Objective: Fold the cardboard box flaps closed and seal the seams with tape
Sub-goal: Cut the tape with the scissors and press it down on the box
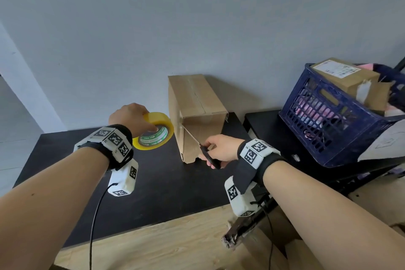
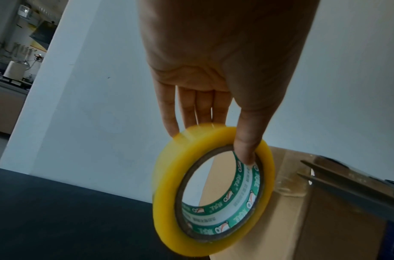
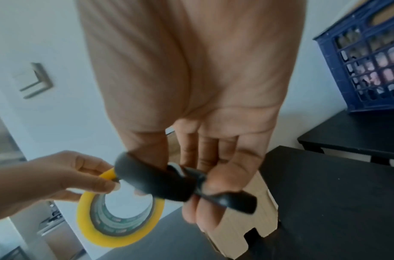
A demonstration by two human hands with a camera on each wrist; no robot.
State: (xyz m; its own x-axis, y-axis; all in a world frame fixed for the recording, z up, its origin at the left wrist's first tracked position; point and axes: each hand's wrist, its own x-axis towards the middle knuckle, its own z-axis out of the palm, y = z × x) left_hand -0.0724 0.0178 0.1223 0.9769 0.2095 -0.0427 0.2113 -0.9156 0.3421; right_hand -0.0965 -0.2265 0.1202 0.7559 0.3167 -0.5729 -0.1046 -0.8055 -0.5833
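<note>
A brown cardboard box (image 1: 195, 103) stands on the black table (image 1: 166, 184) against the wall, one side flap (image 1: 188, 147) hanging open toward me. Clear tape runs over its near corner (image 2: 289, 177). My left hand (image 1: 133, 119) pinches a yellow tape roll (image 1: 154, 130) just left of the box, thumb inside the green core (image 2: 247, 154). A clear strip stretches from the roll to the box. My right hand (image 1: 219, 148) grips black-handled scissors (image 1: 210, 158), fingers through the loops (image 3: 169, 183). The scissor blades (image 2: 338, 183) stand slightly parted at the box corner.
A blue plastic crate (image 1: 333, 112) holding a labelled parcel (image 1: 344, 76) and cloth sits on a second black table at the right. Light wooden boards (image 1: 166, 245) lie along the near table edge. The grey wall is close behind the box.
</note>
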